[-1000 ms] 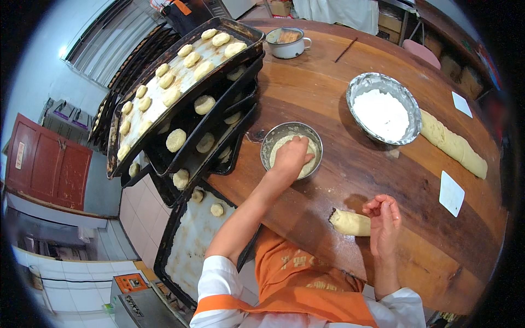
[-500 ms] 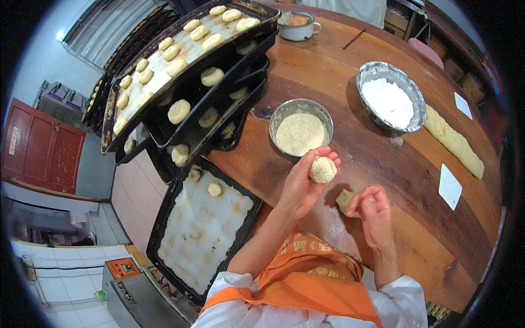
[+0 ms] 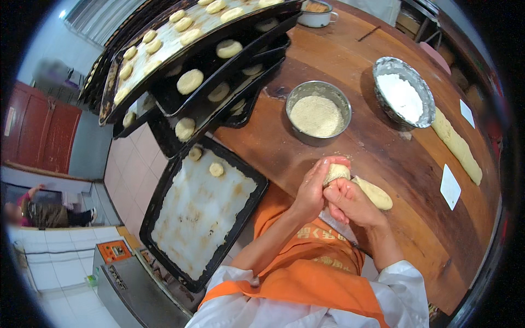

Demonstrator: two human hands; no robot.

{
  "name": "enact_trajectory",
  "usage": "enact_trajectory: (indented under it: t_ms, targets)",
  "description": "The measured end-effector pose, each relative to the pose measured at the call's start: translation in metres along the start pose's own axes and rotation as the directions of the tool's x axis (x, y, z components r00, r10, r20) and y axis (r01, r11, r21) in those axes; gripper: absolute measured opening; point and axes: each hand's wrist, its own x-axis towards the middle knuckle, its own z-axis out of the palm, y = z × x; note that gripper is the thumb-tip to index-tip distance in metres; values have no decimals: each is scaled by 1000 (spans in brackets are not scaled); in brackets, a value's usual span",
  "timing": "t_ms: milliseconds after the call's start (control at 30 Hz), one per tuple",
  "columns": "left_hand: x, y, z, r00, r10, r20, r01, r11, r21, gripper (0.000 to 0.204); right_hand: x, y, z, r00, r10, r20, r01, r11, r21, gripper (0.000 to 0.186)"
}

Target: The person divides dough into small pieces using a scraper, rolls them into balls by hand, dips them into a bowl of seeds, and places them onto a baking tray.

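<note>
Both hands (image 3: pixel 310 192) (image 3: pixel 353 204) curled around a dough ball (image 3: pixel 337 173), orange apron (image 3: pixel 306 287) with yellow lettering (image 3: pixel 326 234), pale label (image 3: pixel 10 121) on red door (image 3: pixel 46 128)

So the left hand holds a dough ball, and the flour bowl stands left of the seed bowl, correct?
Not left: the head view shows the flour bowl right of the seed bowl. The left hand does hold a dough ball.
</note>
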Motion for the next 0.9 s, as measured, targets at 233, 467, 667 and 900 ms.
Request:
enact_trajectory:
  t_ms: [233, 467, 667, 900]
  targets:
    - [-25, 8, -55, 969, 150, -197, -197, 949, -246, 38, -31, 7, -2, 964, -110, -240, 112, 994, -4, 11]
    - [-91, -10, -203, 604, 189, -774, -21, 975, 222, 44, -46, 15, -58, 804, -231, -547, 379, 909, 174, 9]
    - [-67, -79, -270, 672, 156, -724, 302, 835, 460, 35, -32, 35, -54, 835, -218, -505, 305, 948, 95, 11]
    - [-57, -82, -291, 651, 448, -613, 400, 483, 779, 38, -45, 38, -69, 807, -264, -529, 328, 944, 30, 9]
